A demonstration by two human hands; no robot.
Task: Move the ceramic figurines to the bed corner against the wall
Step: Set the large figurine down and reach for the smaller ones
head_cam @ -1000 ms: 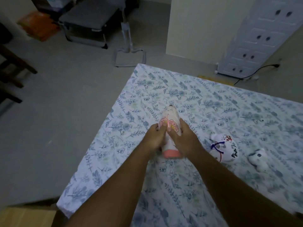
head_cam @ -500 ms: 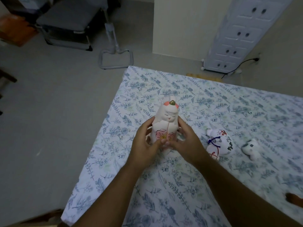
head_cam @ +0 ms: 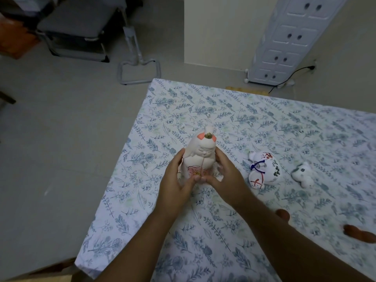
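Raised from lying flat, the doll (head_cam: 200,157) now stands upright near the bed's (head_cam: 203,102) left edge, left hand (head_cam: 177,180) and right hand (head_cam: 225,177) cupped around its sides. Two cats (head_cam: 262,169) (head_cam: 303,175) lie to its right. None looks near a wall corner yet.

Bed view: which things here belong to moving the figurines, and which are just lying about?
Job:
doll figurine, held upright in the grip of left hand and right hand
painted cat
small cat
bed

Lying about:
folding cot
drawer unit
cable
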